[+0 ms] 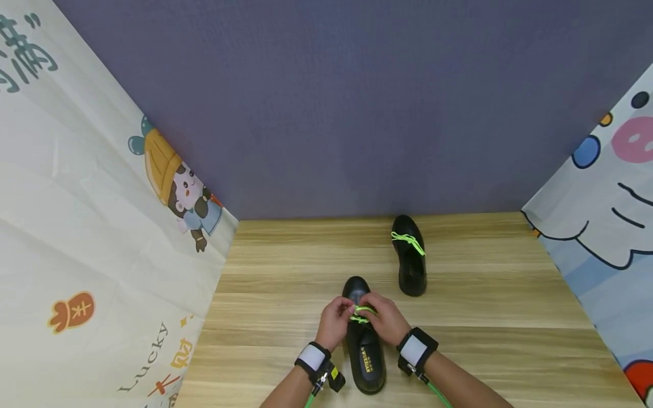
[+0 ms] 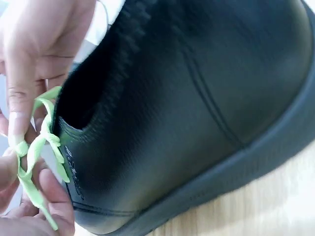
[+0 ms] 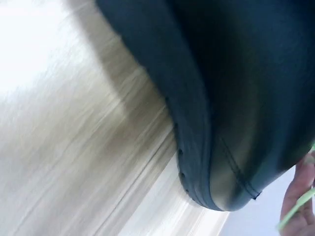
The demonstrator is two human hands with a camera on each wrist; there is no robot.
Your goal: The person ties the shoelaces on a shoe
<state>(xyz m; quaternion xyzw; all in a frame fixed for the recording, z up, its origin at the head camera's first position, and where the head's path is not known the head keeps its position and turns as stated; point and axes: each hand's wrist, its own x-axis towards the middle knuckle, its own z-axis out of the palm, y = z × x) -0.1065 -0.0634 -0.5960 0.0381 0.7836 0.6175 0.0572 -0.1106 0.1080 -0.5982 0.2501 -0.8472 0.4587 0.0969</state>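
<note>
A black leather shoe point(image 1: 366, 362) stands on the wooden surface between the two forearms, toe pointing away. Bright green shoelace point(image 1: 359, 319) crosses its front, and a loop of it is raised between the hands. My left hand point(image 1: 335, 320) pinches the lace with thumb and fingers from the left side. From the right, my right hand point(image 1: 386, 321) grips the lace too, its fingertips close to the left ones. Up close in the left wrist view, the green lace point(image 2: 33, 156) looks knotted and looped among the fingers. In the right wrist view the shoe's side point(image 3: 256, 98) hides most of the hands.
A second black shoe point(image 1: 412, 272) with a tied green lace stands farther back to the right. Behind it rises a grey-blue panel point(image 1: 357, 113). Printed white sheets border the wooden surface point(image 1: 285, 255) at left point(image 1: 102, 226) and right point(image 1: 602, 226).
</note>
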